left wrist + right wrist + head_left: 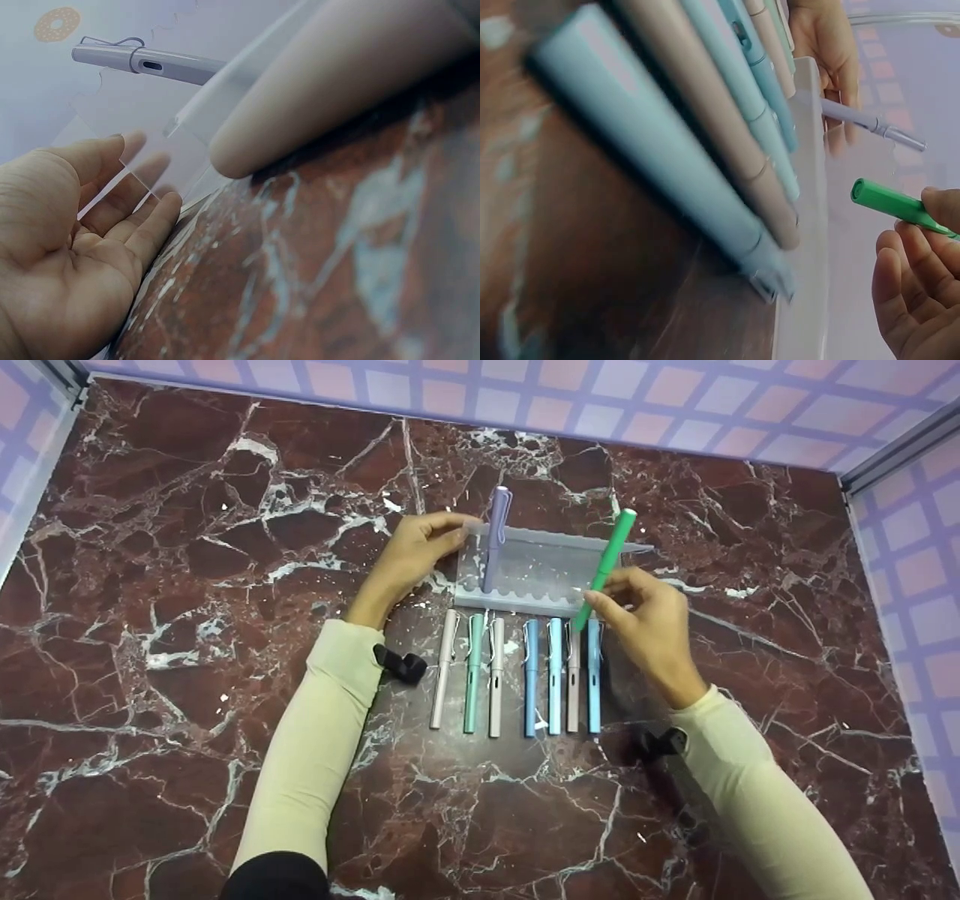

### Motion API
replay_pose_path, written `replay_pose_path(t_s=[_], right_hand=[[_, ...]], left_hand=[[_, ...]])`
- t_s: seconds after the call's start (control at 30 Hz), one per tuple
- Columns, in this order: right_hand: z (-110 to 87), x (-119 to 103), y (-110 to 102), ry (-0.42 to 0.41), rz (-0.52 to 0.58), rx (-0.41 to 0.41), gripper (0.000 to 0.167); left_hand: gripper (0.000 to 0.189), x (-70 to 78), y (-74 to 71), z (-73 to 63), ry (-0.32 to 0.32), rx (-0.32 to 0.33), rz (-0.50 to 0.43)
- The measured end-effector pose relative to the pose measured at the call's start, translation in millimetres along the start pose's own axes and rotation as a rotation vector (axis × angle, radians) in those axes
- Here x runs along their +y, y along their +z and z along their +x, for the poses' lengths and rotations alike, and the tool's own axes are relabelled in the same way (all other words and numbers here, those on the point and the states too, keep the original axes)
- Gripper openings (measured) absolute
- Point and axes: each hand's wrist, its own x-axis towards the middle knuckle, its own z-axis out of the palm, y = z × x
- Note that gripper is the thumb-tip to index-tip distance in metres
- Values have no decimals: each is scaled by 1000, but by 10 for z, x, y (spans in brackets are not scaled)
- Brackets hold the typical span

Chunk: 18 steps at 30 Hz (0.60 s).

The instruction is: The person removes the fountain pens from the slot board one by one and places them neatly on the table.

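Observation:
A clear plastic pen stand (540, 566) with scalloped edges stands on the marbled table. My left hand (420, 547) holds its upper left corner, and in the left wrist view the fingers (154, 169) show through the clear sheet. A purple pen (496, 529) leans in a notch near the stand's left end, clip end up. My right hand (649, 615) pinches a green pen (616, 540) between thumb and fingers, tilted above the stand's right end. In the right wrist view, the lower end of the green pen (885, 199) touches nothing.
Several pens lie side by side just in front of the stand, among them a teal pen (473, 675), a cream pen (496, 679), a blue pen (531, 679) and a brownish pen (574, 682). A checked panel (480, 394) borders the table's back edge.

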Motion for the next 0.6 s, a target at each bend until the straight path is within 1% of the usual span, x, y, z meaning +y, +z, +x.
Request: replay_pose_path(t_s=[0.23, 0.37, 0.53, 0.6], right_hand=[[-141, 131, -155, 17, -41, -24, 16], [-196, 195, -211, 9, -43, -31, 16], [-263, 250, -269, 11, -77, -35, 16], [-297, 275, -291, 12, -97, -36, 16]], left_hand=[[25, 6, -1, 0, 5, -1, -3], [25, 14, -3, 1, 9, -6, 1], [26, 10, 3, -2, 24, -16, -3], [26, 7, 9, -1, 26, -16, -21]])
